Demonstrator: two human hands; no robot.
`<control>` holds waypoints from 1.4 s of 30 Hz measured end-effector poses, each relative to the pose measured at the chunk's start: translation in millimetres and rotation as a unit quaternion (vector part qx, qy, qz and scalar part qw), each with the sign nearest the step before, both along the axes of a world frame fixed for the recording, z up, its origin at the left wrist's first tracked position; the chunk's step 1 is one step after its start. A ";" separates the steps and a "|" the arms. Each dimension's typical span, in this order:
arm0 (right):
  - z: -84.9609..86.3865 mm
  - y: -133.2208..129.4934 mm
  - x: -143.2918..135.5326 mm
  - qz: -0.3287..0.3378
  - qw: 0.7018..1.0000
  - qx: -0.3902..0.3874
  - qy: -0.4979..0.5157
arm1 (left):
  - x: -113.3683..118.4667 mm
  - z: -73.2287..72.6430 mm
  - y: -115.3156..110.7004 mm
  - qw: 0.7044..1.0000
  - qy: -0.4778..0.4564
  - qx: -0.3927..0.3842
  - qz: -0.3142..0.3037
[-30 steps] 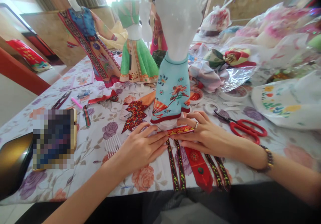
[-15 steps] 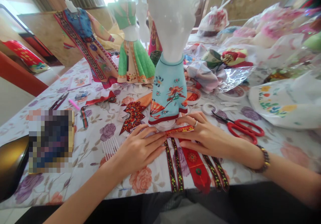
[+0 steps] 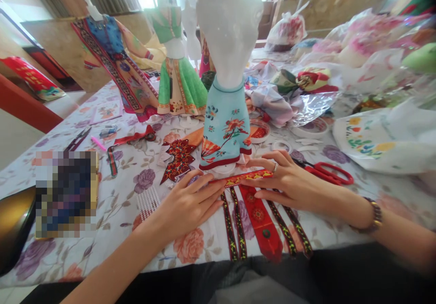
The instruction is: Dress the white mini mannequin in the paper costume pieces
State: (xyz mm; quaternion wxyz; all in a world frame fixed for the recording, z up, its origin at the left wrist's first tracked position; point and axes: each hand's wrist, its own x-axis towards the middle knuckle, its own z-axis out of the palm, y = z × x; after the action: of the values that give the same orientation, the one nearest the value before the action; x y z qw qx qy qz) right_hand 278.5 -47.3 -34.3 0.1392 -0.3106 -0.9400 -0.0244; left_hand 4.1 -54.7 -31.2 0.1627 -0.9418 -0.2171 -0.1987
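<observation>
A narrow red and yellow patterned band (image 3: pixel 248 176) with a beaded lower edge lies crosswise before the dress form. Over its left end my left hand (image 3: pixel 194 199) rests palm down, fingers stretched out. My right hand (image 3: pixel 289 181), with a ring, is at the band's right end, its fingers spread and lightly bent. Whether its fingertips pinch the band is hidden. Below the band hang a red pointed strip (image 3: pixel 262 226) and several black ribbons (image 3: pixel 231 231) with yellow-green pattern. Just behind stands a white dress form (image 3: pixel 230 36) in a light blue skirt (image 3: pixel 226 122) with a dark red hem.
Red-handled scissors (image 3: pixel 332 173) lie beyond my right hand. To the left are a strip of pearl beads (image 3: pixel 149 201), a dark red patterned piece (image 3: pixel 177 158), a pink pen (image 3: pixel 98 143) and small snips (image 3: pixel 77 139). Other dressed forms, fabrics and plastic bags fill the back.
My right hand has slid right along the band, away from my left hand, baring more of the band between them. My left hand has stayed nearly in place.
</observation>
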 end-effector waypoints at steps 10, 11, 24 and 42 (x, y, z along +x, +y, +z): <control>-0.8 -3.0 20.6 -0.018 1.000 -0.012 0.016 | 2.7 3.7 1.0 0.999 0.021 -0.001 -0.032; -0.3 -3.8 22.4 -0.021 1.000 -0.012 0.015 | 2.8 4.0 1.1 0.999 0.022 0.000 -0.032; -3.8 -8.9 43.4 -0.053 0.998 0.037 0.014 | 2.8 5.5 1.0 0.999 0.031 -0.012 -0.025; -4.9 -16.9 35.1 -0.091 0.995 -0.010 -0.025 | 2.1 6.3 -5.8 0.996 0.041 -0.084 -0.002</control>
State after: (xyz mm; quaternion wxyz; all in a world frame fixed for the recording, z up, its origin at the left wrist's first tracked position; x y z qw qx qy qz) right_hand 313.6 -64.2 -39.2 0.1095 -0.3953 -0.9113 -0.0354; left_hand 6.2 -60.5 -24.9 0.0918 -0.9599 -0.2242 -0.1410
